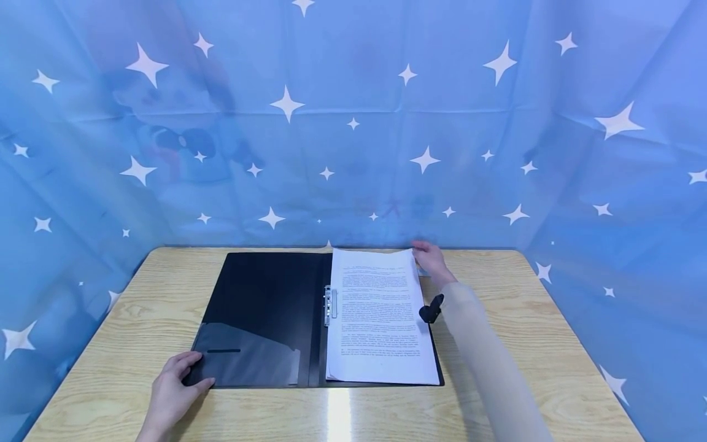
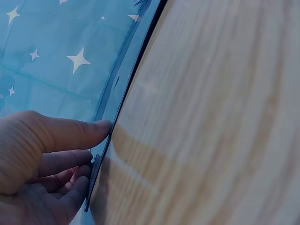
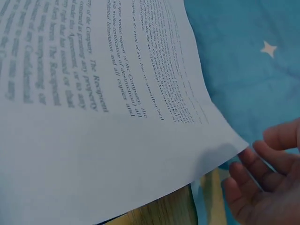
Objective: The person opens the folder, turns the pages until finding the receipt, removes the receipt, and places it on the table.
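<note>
A black folder lies spread on the table, with a clear pocket on its left cover. A stack of printed paper covers the right side, beside a metal clip near the spine. At the folder's lower left corner, my left hand touches the edges with thumb and fingertips. My right hand is at the stack's upper right corner. In the right wrist view, a fingertip touches the raised corner of the top sheet, while the thumb stays apart from it.
The light wood table extends around the folder. A blue curtain with white stars hangs behind the table and along both sides. A small black device is on the right wrist.
</note>
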`<state>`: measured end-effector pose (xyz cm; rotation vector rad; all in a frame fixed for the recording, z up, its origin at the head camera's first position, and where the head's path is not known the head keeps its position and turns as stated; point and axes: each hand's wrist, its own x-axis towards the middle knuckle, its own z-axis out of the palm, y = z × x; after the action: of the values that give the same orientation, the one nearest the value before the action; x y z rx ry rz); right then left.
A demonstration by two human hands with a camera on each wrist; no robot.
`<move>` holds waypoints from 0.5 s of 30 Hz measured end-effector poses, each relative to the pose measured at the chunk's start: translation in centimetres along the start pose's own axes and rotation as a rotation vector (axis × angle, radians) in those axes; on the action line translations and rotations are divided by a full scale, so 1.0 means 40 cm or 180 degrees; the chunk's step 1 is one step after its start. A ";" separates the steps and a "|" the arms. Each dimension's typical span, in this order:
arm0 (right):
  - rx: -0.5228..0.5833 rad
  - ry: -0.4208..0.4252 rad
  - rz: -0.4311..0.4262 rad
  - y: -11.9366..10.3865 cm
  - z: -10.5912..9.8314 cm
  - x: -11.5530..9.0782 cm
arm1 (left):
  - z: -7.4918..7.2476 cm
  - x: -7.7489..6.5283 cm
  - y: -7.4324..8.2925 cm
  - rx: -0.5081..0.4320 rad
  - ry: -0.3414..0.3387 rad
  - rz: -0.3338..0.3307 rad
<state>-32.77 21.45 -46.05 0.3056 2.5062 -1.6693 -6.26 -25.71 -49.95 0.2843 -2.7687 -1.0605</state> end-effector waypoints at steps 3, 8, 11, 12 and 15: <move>-0.0075 0.0002 -0.0116 0.004 -0.001 0.011 | -0.001 0.002 0.000 -0.0024 -0.0085 -0.0067; -0.0250 0.0026 -0.0153 0.008 -0.002 0.020 | 0.000 0.003 0.001 -0.0015 -0.0081 -0.0088; -0.0316 0.0060 -0.0153 0.007 -0.001 0.020 | 0.000 0.002 0.000 -0.0009 -0.0080 -0.0090; -0.0319 0.0069 -0.0151 0.006 -0.001 0.019 | 0.000 0.002 0.000 -0.0008 -0.0076 -0.0084; -0.0329 0.0069 -0.0172 0.006 0.000 0.017 | 0.000 0.001 0.000 -0.0004 -0.0056 -0.0052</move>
<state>-33.39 21.60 -46.41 0.2492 2.6281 -1.5559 -6.28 -25.73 -49.96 0.2992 -2.7858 -1.0736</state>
